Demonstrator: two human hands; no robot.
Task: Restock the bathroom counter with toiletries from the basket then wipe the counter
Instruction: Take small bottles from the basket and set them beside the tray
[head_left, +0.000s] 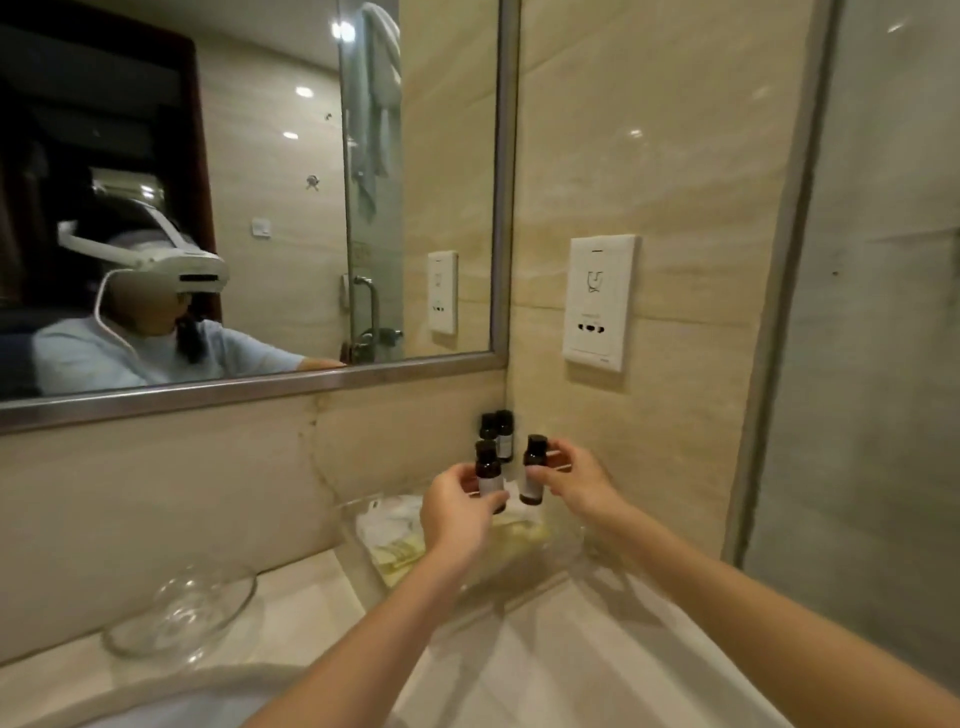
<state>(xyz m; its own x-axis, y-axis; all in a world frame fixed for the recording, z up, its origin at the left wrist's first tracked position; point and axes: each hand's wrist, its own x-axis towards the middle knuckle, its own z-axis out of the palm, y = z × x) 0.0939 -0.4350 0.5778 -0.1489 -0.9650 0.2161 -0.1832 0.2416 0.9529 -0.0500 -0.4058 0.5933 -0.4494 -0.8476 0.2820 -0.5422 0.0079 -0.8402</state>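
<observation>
My left hand (457, 506) grips a small dark bottle with a pale label (488, 475), held upright above a clear tray (363, 545) in the counter's far right corner. My right hand (576, 480) holds a second dark bottle (533, 470) beside it, slightly tilted. Two more dark bottles (498, 431) stand behind them against the corner of the wall. The tray holds white and yellowish packets (395, 530). The two held bottles are a short gap apart.
A clear glass bowl (182, 608) sits on the pale counter (545, 649) at the left. The sink's rim (156, 691) curves along the bottom left. A mirror (249, 208) hangs above, a white shaver socket (600, 304) is on the right wall, and a glass panel (883, 364) stands at the far right.
</observation>
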